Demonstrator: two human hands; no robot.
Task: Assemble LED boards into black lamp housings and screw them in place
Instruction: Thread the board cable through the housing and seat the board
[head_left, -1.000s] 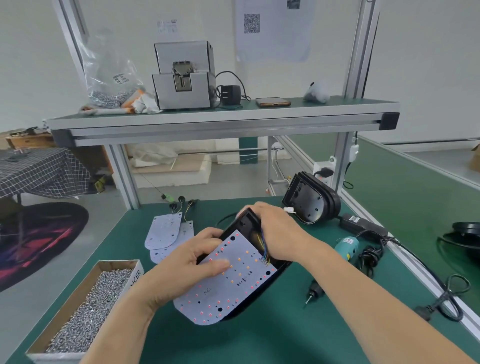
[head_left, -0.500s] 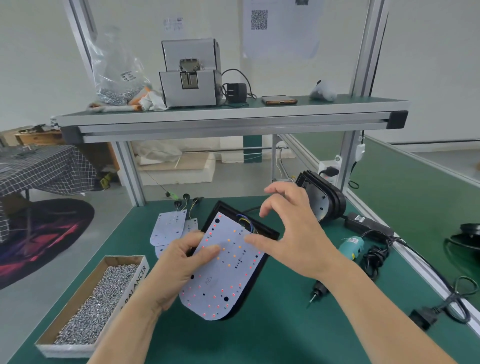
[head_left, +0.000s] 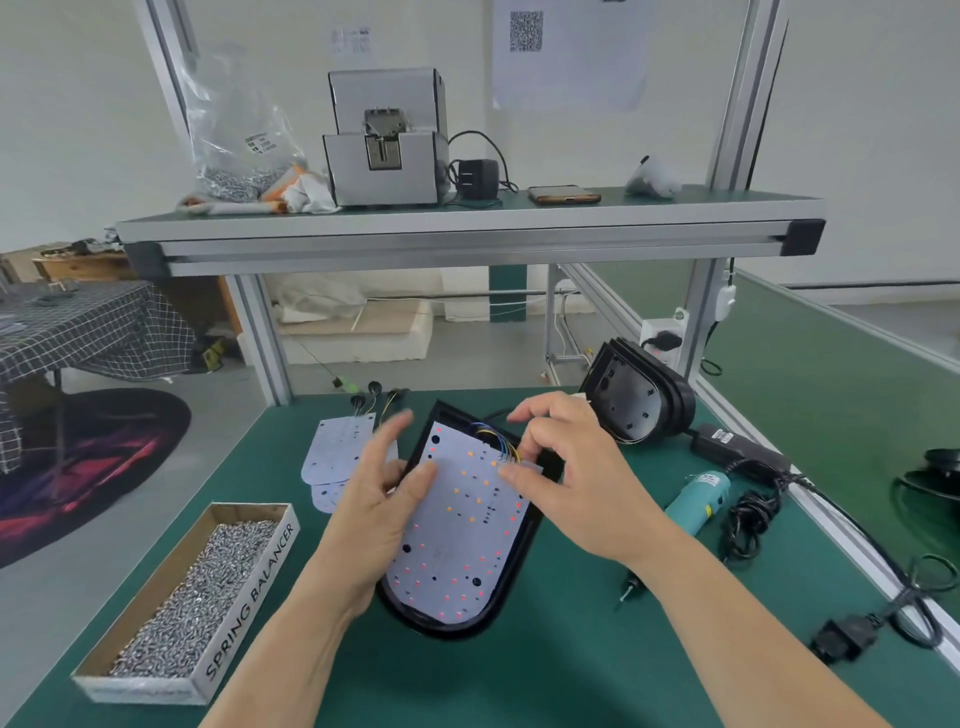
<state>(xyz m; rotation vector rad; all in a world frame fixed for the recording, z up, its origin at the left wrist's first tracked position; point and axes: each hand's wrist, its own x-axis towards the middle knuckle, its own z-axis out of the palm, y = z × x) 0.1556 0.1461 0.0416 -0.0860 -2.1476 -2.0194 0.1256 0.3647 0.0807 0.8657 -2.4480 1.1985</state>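
The left hand (head_left: 374, 499) is spread wide, its thumb resting on the left edge of the LED board (head_left: 457, 525) and its fingers raised clear. The right hand (head_left: 566, 467) hovers loosely curved, holding nothing, with its thumb tip touching the board beside the coloured wires (head_left: 498, 441).

The board lies inside the black housing (head_left: 467, 621), flat on the green table (head_left: 519, 675) between both hands. Spare boards (head_left: 337, 447) lie just left of it, with a box of screws (head_left: 192, 597) nearer the left edge. A stack of housings (head_left: 644, 405) stands to the right, and a teal screwdriver (head_left: 696, 499) lies near it. Above, a shelf (head_left: 467, 228) carries a grey machine (head_left: 387, 140) and a phone (head_left: 563, 196). A checked tablecloth (head_left: 78, 332) and a dark rug (head_left: 88, 457) show at the left.

Half a second ago the left fingers lay on the board; now they are lifted. The right hand has come down closer to the wires.
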